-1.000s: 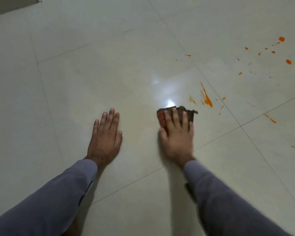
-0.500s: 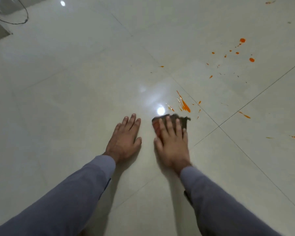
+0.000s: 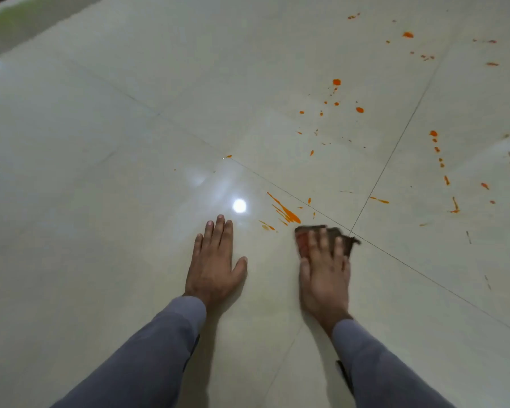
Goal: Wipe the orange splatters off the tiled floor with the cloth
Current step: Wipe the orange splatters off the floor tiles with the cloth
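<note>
The cloth (image 3: 326, 237) lies flat on the floor (image 3: 106, 178) under my right hand (image 3: 324, 272). My fingers are straight and press it down; only its far edge and its right corner show past my fingertips. It is dark, with a reddish stain on its left part. Its right corner is at the joint between two tiles.

Just beyond the cloth, a little to the left, is the nearest streak (image 3: 284, 212), long and orange, not touching the cloth. More splatters (image 3: 336, 82) are spread farther away and to the right, over several tiles.

My left hand (image 3: 214, 266) rests flat on the floor, fingers straight and together, holding nothing, near the cloth but apart from it. Both sleeves are grey.

The tiles are pale and glossy, and a bright light spot (image 3: 239, 205) reflects near my left fingertips.
</note>
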